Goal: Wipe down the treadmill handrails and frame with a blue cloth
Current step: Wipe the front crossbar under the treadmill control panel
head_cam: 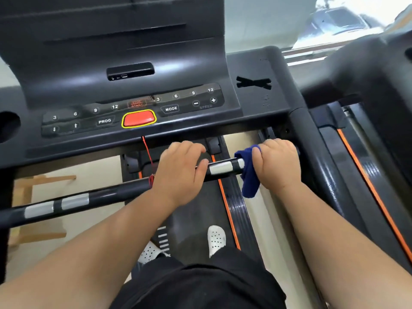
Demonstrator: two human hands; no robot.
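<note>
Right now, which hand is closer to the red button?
Left. The left hand grips the bar just below the red button; the right hand, holding the blue cloth, is farther right.

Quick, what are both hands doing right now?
Left hand: closed, gripping the bar.
Right hand: closed, holding the cloth round the bar.
</note>
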